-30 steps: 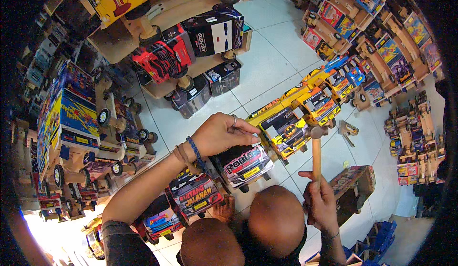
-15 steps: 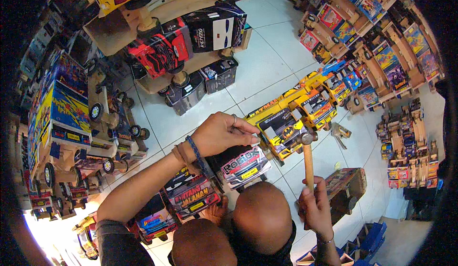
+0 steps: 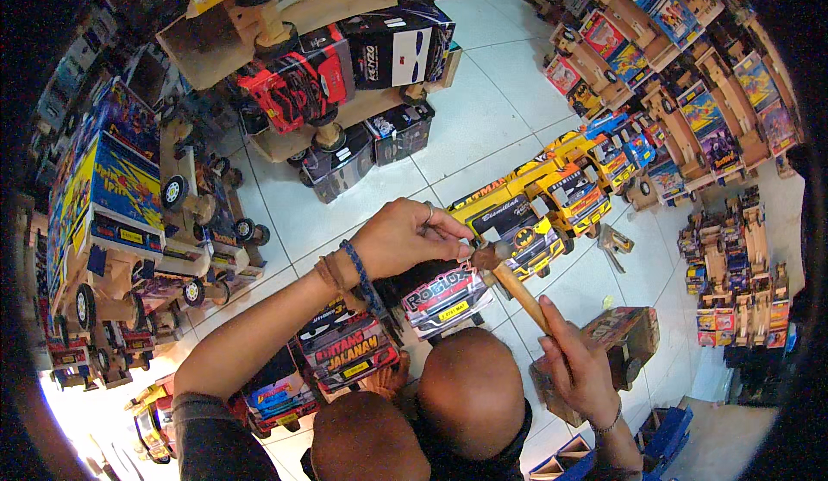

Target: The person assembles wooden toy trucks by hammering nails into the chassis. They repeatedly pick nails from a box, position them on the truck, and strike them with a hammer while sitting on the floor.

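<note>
My right hand [image 3: 582, 369] grips the wooden handle of a hammer [image 3: 523, 298]. The hammer's head is close by the fingertips of my left hand [image 3: 401, 241]. Those fingers are pinched together over a toy truck with a white and pink front [image 3: 448, 305]; what they hold, if anything, is too small to make out. To the right of that truck stands a black and yellow toy truck [image 3: 526, 238], partly behind the hammer's head. A red-fronted toy truck [image 3: 349, 360] sits below my left forearm.
Large wooden toy trucks [image 3: 392, 50] lie on their sides ahead. More stand stacked at the left [image 3: 121, 188] and right [image 3: 681, 101]. A wooden block-like piece [image 3: 625, 343] is beside my right hand. My bare knees [image 3: 473, 382] show below, over the white tiled floor [image 3: 483, 93].
The hammer has swung left and down, from over the black and yellow truck to beside my left fingertips. My left hand stays nearly where it was, still pinched.
</note>
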A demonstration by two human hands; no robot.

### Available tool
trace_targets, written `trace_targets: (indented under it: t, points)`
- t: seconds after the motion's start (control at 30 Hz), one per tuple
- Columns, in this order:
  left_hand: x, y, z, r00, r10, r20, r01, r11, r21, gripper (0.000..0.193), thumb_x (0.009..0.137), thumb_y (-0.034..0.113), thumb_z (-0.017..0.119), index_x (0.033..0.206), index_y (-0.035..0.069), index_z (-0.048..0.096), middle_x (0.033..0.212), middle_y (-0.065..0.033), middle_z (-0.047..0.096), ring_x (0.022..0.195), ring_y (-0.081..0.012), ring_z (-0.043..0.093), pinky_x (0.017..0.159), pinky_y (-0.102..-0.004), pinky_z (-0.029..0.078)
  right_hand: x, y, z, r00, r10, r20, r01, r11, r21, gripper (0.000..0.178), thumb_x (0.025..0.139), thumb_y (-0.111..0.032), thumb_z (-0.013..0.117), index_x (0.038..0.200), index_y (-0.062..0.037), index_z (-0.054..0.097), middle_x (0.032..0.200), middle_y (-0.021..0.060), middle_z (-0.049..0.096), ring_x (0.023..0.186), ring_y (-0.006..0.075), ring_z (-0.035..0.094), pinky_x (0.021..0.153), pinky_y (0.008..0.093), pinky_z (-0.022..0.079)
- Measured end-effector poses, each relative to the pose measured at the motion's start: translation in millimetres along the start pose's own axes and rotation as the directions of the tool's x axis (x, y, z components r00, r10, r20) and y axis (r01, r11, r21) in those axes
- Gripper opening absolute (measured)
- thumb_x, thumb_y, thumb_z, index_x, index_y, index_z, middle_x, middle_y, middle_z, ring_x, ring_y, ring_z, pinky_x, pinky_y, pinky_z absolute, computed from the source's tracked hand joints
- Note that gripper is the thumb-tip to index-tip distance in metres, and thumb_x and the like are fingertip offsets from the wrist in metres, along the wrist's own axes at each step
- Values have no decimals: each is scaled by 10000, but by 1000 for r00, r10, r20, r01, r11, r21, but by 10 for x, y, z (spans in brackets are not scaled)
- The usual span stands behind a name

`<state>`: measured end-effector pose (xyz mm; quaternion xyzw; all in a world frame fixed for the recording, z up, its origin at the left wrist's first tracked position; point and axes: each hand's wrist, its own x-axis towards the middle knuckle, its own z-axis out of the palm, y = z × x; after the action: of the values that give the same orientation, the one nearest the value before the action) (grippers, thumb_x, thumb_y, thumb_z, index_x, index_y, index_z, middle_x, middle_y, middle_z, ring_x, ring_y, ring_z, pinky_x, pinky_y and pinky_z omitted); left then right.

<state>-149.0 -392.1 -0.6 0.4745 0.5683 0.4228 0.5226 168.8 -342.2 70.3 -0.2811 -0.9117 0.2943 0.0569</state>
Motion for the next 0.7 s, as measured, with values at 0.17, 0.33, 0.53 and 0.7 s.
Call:
trace_targets:
  t: [0.17, 0.33, 0.53, 0.7]
  points:
    - [9, -30, -11, 1000, 31, -6, -31, 999, 37, 266, 911, 155, 736, 1151, 42, 739, 912, -32, 748, 811, -52, 667, 738, -212, 535, 68, -60, -60, 988, 67, 138, -52, 993, -105, 573, 949, -2, 591, 1498, -48, 433, 980, 203, 682, 791, 358, 662, 727, 421, 524]
    - [11, -54, -5, 998, 68, -7, -68, 997, 21, 270, 911, 139, 725, 1161, 36, 731, 921, -26, 743, 806, -52, 665, 744, -212, 538, 106, -56, -38, 997, -24, 73, 28, 998, -62, 568, 950, -18, 599, 1493, -40, 437, 899, 179, 661, 712, 333, 635, 669, 423, 510]
    - [27, -49, -7, 1000, 15, 7, -15, 1000, 2, 288, 898, 153, 757, 1149, 17, 728, 948, -35, 747, 843, -64, 667, 783, -223, 538, 75, 3, 35, 992, -22, 121, 46, 979, -200, 668, 930, -24, 620, 1542, -127, 372, 898, 153, 671, 703, 330, 661, 620, 411, 554]
    - [3, -47, -3, 999, 22, 44, -16, 990, -139, 274, 897, 179, 771, 1122, 26, 743, 970, -45, 754, 867, -74, 664, 807, -236, 530, 20, 42, -18, 996, -82, -34, 78, 990, -115, 670, 921, 3, 610, 1538, -92, 367, 1118, 216, 681, 758, 350, 681, 661, 420, 561]
